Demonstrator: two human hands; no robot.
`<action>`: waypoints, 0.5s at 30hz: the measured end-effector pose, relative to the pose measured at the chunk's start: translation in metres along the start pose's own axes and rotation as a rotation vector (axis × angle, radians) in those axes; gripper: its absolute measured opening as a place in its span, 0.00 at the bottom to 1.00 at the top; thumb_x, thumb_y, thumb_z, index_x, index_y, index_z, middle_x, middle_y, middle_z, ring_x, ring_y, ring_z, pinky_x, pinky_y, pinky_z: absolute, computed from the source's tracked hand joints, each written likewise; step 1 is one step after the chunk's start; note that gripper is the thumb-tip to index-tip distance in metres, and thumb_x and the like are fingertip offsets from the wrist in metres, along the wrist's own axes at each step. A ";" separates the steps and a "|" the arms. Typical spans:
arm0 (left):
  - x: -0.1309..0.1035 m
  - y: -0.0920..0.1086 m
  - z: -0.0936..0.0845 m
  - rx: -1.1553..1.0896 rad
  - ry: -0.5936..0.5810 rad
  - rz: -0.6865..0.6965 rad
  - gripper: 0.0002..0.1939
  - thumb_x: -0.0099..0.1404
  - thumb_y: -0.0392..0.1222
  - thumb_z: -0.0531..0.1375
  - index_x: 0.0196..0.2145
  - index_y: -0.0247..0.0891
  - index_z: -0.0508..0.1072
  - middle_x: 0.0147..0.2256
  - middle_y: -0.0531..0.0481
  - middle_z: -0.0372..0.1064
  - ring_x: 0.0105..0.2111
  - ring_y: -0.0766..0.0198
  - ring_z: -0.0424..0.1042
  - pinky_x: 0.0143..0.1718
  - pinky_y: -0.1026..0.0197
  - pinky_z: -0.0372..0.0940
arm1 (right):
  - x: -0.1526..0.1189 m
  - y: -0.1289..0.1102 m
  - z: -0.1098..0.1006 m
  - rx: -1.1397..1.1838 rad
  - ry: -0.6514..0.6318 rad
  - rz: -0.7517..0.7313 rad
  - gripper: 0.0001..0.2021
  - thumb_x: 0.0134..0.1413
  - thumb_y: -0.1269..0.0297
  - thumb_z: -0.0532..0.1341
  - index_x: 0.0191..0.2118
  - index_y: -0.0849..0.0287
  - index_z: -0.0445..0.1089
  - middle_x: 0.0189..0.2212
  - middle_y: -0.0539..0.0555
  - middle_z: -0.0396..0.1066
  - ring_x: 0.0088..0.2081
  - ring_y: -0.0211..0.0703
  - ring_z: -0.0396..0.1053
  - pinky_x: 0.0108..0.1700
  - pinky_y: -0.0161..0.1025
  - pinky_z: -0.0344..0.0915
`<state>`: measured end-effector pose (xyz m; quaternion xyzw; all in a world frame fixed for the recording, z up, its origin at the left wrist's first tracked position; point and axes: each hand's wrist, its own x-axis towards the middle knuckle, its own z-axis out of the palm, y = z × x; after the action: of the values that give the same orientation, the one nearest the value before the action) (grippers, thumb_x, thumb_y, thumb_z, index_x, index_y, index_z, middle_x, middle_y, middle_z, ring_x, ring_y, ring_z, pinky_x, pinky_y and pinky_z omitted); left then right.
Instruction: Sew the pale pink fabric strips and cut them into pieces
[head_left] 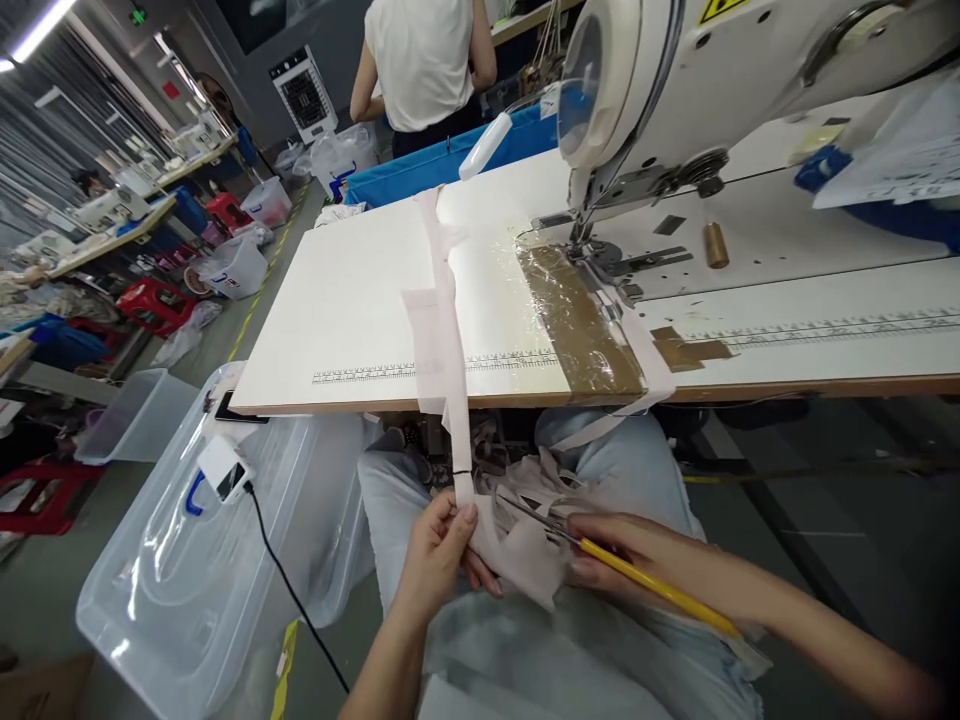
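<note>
The right forearm (817,625) crosses the lower right area, above the light blue denim legs (637,465). The right hand (619,550) grips a yellow-handled metal tool (656,585); its fingers are closed around the tool, whose dark metal end points toward the pale pink fabric strip (457,440). The left hand (442,545) holds the lower part of this strip, thumb and index finger pinched shut on it, with the remaining fingers curled. A dark line crosses the strip just above the left hand. A crumpled fabric bundle (536,475) lies between the legs.

To the person's left stands a clear plastic bin (150,590). Its lid supports a white device (225,468) with a black cable (289,580) connected.

The fabric strip extends from the left hand over the front edge of the table (337,310) and across a printed scale (364,374). To its right, brown tape (581,330) covers part of the surface, and a second pale strip (649,360) runs from the sewing machine (637,80) over the edge. Beyond the table are a blue cloth (405,178), a person in a white top (424,60) and a white air cooler (304,95).
</note>
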<state>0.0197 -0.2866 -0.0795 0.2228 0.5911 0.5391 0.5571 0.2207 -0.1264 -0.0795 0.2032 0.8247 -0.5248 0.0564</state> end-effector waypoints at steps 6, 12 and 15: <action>-0.002 0.000 -0.012 -0.070 0.050 -0.056 0.27 0.56 0.62 0.66 0.34 0.32 0.70 0.20 0.47 0.73 0.21 0.60 0.76 0.16 0.70 0.61 | 0.050 -0.021 -0.017 -0.018 -0.331 -0.019 0.25 0.56 0.37 0.53 0.27 0.55 0.52 0.24 0.46 0.50 0.26 0.38 0.50 0.29 0.37 0.48; -0.001 0.000 -0.017 -0.136 0.073 -0.077 0.26 0.56 0.61 0.66 0.34 0.32 0.69 0.23 0.45 0.75 0.24 0.57 0.78 0.22 0.67 0.68 | 0.067 -0.026 -0.021 -0.068 -0.378 -0.035 0.26 0.53 0.36 0.53 0.24 0.55 0.51 0.21 0.46 0.50 0.24 0.37 0.49 0.25 0.36 0.45; 0.000 -0.002 -0.018 -0.151 0.080 -0.074 0.26 0.57 0.61 0.66 0.33 0.32 0.69 0.22 0.45 0.75 0.24 0.58 0.78 0.22 0.67 0.68 | 0.069 -0.031 -0.023 -0.135 -0.380 -0.046 0.25 0.53 0.37 0.53 0.23 0.55 0.51 0.21 0.46 0.51 0.23 0.37 0.50 0.25 0.36 0.45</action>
<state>0.0040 -0.2941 -0.0846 0.1364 0.5785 0.5694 0.5679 0.1481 -0.0983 -0.0646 0.0772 0.8369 -0.4984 0.2127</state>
